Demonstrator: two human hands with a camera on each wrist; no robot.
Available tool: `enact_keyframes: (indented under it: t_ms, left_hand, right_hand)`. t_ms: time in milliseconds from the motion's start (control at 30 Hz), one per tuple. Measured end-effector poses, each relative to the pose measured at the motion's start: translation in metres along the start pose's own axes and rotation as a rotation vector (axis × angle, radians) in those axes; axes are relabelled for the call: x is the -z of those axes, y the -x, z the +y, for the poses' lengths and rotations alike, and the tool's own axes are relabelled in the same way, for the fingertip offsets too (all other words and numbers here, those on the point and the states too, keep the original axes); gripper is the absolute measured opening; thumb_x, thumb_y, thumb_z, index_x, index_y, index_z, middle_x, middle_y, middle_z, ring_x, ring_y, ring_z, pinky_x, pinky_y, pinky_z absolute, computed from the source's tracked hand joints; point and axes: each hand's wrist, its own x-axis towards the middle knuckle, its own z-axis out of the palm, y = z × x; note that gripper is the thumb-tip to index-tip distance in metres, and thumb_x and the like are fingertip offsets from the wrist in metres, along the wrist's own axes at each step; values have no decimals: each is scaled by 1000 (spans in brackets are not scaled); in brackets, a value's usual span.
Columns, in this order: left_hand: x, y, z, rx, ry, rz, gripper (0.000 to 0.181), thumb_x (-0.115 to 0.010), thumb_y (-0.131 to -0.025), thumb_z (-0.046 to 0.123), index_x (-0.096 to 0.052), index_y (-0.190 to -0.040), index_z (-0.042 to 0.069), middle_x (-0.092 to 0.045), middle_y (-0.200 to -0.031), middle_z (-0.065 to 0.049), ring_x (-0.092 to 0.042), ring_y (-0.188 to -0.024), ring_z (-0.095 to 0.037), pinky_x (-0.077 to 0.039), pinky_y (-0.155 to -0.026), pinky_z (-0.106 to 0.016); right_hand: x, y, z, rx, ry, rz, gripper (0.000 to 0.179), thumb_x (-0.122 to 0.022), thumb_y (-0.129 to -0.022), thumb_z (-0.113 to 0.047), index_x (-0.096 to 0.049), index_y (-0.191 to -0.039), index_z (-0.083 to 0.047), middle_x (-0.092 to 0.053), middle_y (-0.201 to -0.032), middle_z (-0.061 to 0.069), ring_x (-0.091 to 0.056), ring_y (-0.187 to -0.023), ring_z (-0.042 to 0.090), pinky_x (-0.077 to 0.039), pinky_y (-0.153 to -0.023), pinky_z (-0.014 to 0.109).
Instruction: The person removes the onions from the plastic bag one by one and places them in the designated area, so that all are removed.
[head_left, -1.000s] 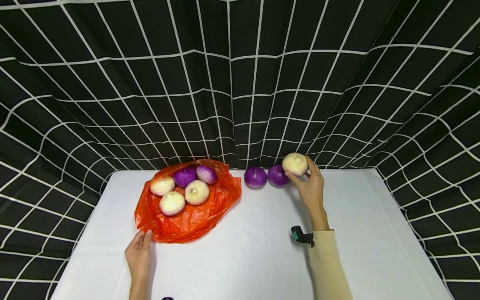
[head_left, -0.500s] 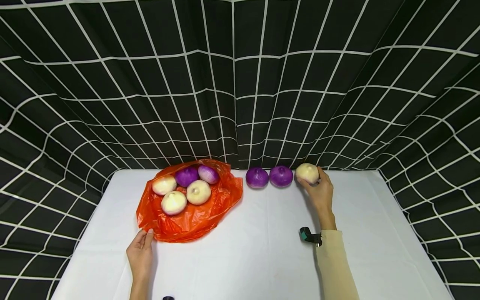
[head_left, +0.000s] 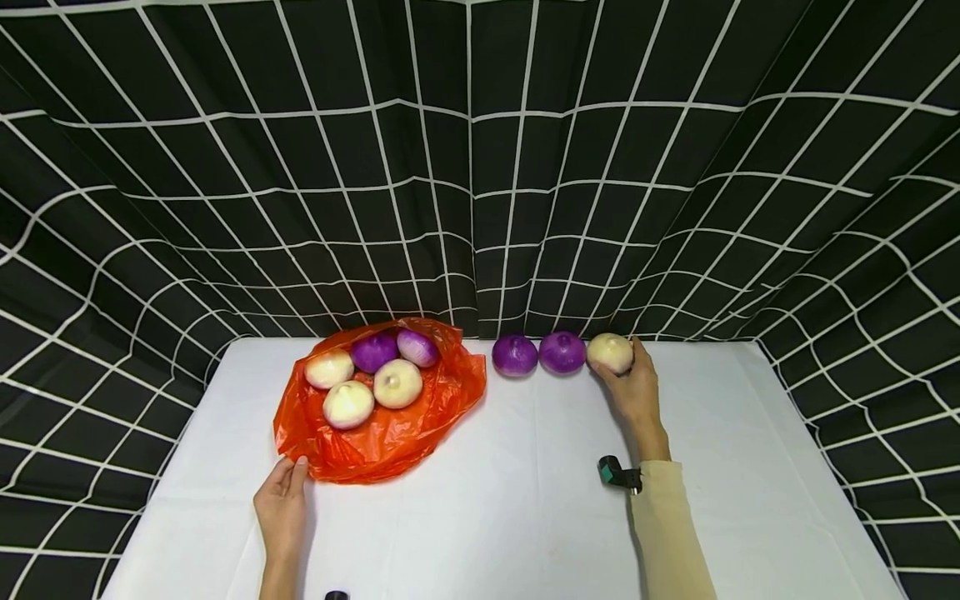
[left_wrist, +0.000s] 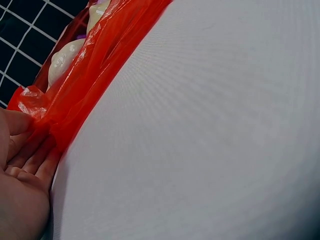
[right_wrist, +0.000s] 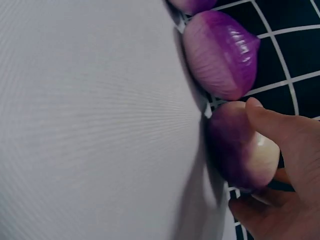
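Observation:
At the left of the head view, a crinkled red plastic bag (head_left: 405, 446) lies with its mouth spread, several white and purple onions inside. My left hand (head_left: 281, 508) pinches its near left edge; the left wrist view shows the bag's film (left_wrist: 95, 85) between thumb and fingers. By the table's far edge, my right hand (head_left: 633, 400) holds a white-topped onion (head_left: 610, 352), thumb on one side and fingers on the other. This onion's lower side (right_wrist: 227, 145) is purple in the right wrist view. Directly left of it sits a purple onion (head_left: 562, 352), with another purple onion (head_left: 514, 356) beyond.
A white cloth (head_left: 480, 517) covers the table. Black curtains with a white grid (head_left: 472, 167) rise behind the far edge and along both sides. A small dark object (head_left: 337, 595) shows at the bottom edge, and a wrist camera (head_left: 618, 473) sits by the right sleeve.
My right hand has carried the white-topped onion rightward and down from over the second purple onion, then slightly left, to the row's right end. The left hand stays at the bag's edge.

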Motion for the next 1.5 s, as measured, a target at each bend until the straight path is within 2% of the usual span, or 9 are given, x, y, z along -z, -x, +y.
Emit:
enact_keyframes:
  t_ms: [167, 333, 533, 733, 867, 1033, 1133, 1300, 1500]
  left_hand:
    - [0, -2, 0, 6, 7, -10, 28, -62, -96, 8, -61, -108, -18, -64, -83, 21, -59, -82, 8, -45, -72, -6]
    - [2, -4, -2, 6, -17, -13, 27, -60, -97, 5, -61, -111, -17, -62, -82, 24, -58, -81, 10, -45, -72, -5]
    - [1, -3, 0, 16, -23, -11, 27, -60, -97, 6, -61, -112, -17, -62, -82, 25, -57, -81, 11, -44, -72, -5]
    - [1, -1, 1, 1, -8, -13, 27, -61, -96, 6, -61, -111, -17, -63, -81, 24, -58, -79, 9, -44, -69, -6]
    - [2, -1, 0, 3, -2, -18, 28, -61, -96, 6, -61, -111, -17, -63, -81, 24, -58, -80, 10, -45, -70, -5]
    - [3, -2, -1, 16, 11, -34, 30, -61, -97, 8, -60, -111, -18, -63, -82, 24, -59, -82, 10, -45, -73, -5]
    - [3, -3, 0, 23, 12, -34, 30, -61, -97, 8, -60, -111, -18, -63, -82, 24, -59, -82, 10, -45, -74, -5]
    - [2, -2, -1, 21, 7, -27, 28, -61, -96, 7, -61, -110, -17, -64, -85, 23, -59, -84, 11, -45, -75, -4]
    - [3, -2, 0, 12, -3, -20, 23, -62, -96, 9, -63, -104, -13, -65, -85, 20, -59, -84, 10, -45, -74, -4]
  right_hand:
    - [8, 0, -7, -11, -5, 20, 84, -78, -85, -22, -30, -148, 6, -39, -143, 32, -43, -128, 47, -37, -105, 54]
    - [15, -2, -20, 99, -33, 90, 73, -78, -84, -15, -39, -142, 9, -42, -142, 30, -42, -130, 44, -40, -104, 52]
    - [18, 1, -57, 214, -120, 128, 67, -80, -82, -10, -47, -138, 7, -46, -142, 24, -46, -128, 39, -42, -102, 50]
    - [5, 12, -98, 328, -152, 95, 71, -83, -79, -13, -48, -138, 4, -46, -143, 21, -50, -126, 37, -44, -102, 46]
    - [-13, 20, -119, 422, -145, 29, 73, -84, -78, -13, -47, -139, 4, -45, -144, 22, -49, -126, 39, -39, -106, 48]
    - [-44, 39, -143, 517, -119, -124, 80, -84, -77, -20, -44, -143, 1, -40, -149, 20, -33, -141, 35, -26, -115, 49]
    - [-64, 53, -157, 552, -113, -209, 81, -83, -79, -24, -42, -145, -2, -37, -152, 17, -30, -142, 32, -26, -115, 47]
    - [-93, 76, -179, 587, -100, -342, 79, -80, -82, -27, -40, -146, -3, -36, -153, 15, -34, -141, 28, -30, -113, 42]
    - [-125, 91, -196, 648, -78, -426, 79, -80, -82, -31, -41, -146, -5, -40, -150, 15, -40, -137, 26, -35, -111, 40]
